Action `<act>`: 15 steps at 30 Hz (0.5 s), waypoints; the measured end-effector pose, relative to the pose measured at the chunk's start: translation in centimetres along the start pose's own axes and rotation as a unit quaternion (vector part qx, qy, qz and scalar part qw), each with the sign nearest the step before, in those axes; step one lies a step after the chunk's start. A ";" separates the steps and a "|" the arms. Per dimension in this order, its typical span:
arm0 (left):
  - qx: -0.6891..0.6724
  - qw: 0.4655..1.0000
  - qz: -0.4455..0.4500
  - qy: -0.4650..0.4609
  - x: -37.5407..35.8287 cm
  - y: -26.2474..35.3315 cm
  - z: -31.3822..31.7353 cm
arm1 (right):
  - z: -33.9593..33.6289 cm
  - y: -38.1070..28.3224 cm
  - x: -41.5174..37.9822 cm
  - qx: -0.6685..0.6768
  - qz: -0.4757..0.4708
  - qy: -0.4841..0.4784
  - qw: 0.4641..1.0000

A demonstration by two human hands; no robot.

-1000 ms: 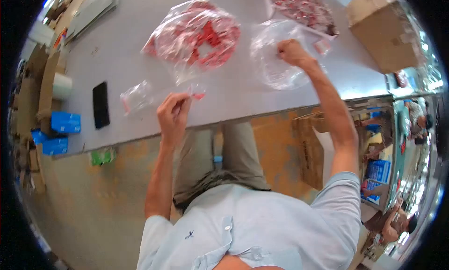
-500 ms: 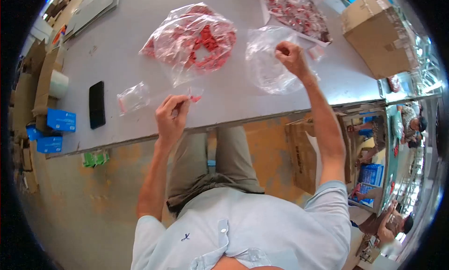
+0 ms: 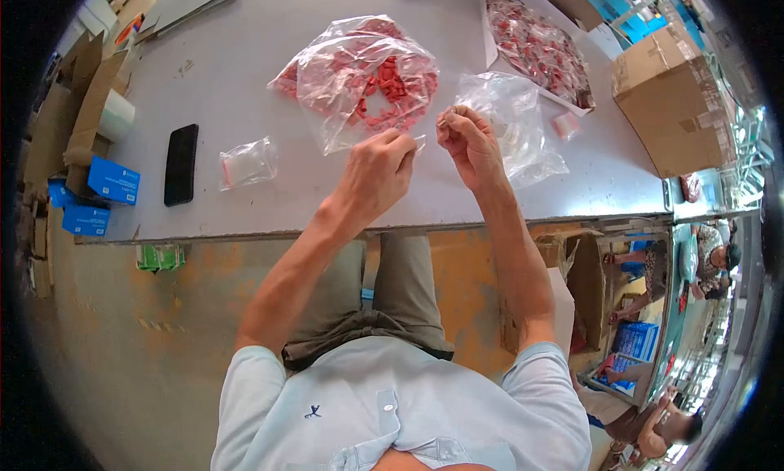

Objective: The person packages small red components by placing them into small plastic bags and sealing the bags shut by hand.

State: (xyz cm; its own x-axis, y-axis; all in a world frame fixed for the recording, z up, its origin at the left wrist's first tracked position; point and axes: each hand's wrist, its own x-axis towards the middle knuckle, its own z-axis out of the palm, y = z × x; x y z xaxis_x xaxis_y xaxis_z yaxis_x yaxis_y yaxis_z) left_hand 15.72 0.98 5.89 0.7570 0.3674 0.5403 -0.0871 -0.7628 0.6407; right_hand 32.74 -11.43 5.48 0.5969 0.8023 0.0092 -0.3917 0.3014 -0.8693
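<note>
Clear small bag (image 3: 426, 136) sits between my two hands, above worktop (image 3: 245, 63) front edge, long axis running left-right. Left hand (image 3: 377, 173) pinches its left end, right hand (image 3: 467, 140) pinches right end, both equally near. Forearms converge, wrists raised. Big bag of red pieces (image 3: 359, 79) lies just behind.

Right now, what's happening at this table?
A person at a grey table has both hands raised together, the left hand and right hand pinching a small clear bag between them. Behind lie a big bag of red pieces and a limp clear bag.
</note>
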 end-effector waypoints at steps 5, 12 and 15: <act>0.010 1.000 -0.006 -0.003 -0.2 -1.8 0.4 | 0.8 1.1 0.5 -0.042 0.022 0.019 0.999; -0.007 1.000 -0.018 -0.012 -0.6 -1.5 -0.3 | 1.5 1.9 -0.1 -0.254 -0.127 -0.047 0.958; -0.012 1.000 -0.009 -0.007 -0.7 -1.0 -0.7 | 1.5 1.5 -0.2 -0.364 -0.166 -0.082 0.913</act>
State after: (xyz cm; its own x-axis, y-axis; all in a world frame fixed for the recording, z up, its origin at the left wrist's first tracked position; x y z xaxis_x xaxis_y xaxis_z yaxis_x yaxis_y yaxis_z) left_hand 14.85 1.83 5.27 0.7675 0.3737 0.5209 -0.0880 -0.7435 0.6630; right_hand 30.98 -10.41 4.96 0.4629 0.8131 0.3530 0.3951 0.1672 -0.9033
